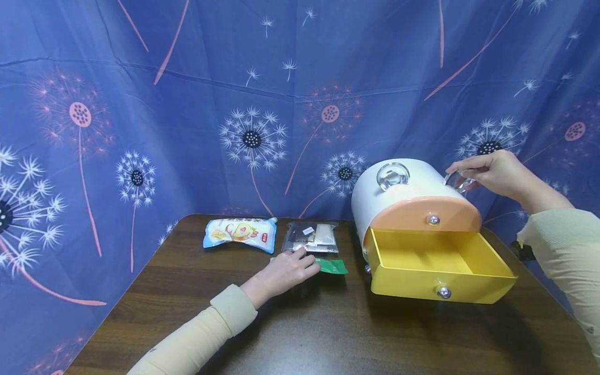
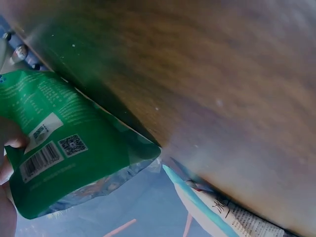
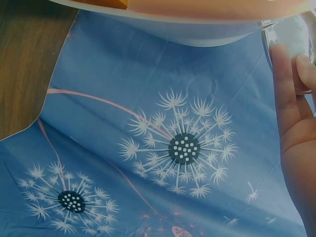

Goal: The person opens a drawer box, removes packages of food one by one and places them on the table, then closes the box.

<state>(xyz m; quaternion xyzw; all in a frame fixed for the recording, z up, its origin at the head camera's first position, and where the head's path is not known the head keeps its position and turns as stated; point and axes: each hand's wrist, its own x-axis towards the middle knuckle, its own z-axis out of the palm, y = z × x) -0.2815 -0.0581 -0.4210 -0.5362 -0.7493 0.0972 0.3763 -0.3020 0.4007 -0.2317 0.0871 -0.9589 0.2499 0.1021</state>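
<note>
My left hand [image 1: 289,272] grips a green packet [image 1: 332,266] above the table. In the left wrist view the green packet [image 2: 74,143] shows a barcode, a QR code and a see-through strip along one edge; fingertips [image 2: 14,133] press on its side. My right hand [image 1: 503,174] pinches a shiny clear ear-shaped piece [image 1: 452,180] on top of a rounded white drawer box [image 1: 422,174]. The right wrist view shows the thumb and fingers on that ear piece [image 3: 291,37]. The box's yellow drawer [image 1: 440,284] is pulled out, with nothing visible inside.
A blue and white snack bag [image 1: 241,233] lies at the table's back left. Beside it is a clear packet with dark and pale contents [image 1: 310,237]. The orange upper drawer [image 1: 426,213] is closed. A blue dandelion-print cloth [image 1: 187,130] hangs behind the wooden table [image 1: 319,333].
</note>
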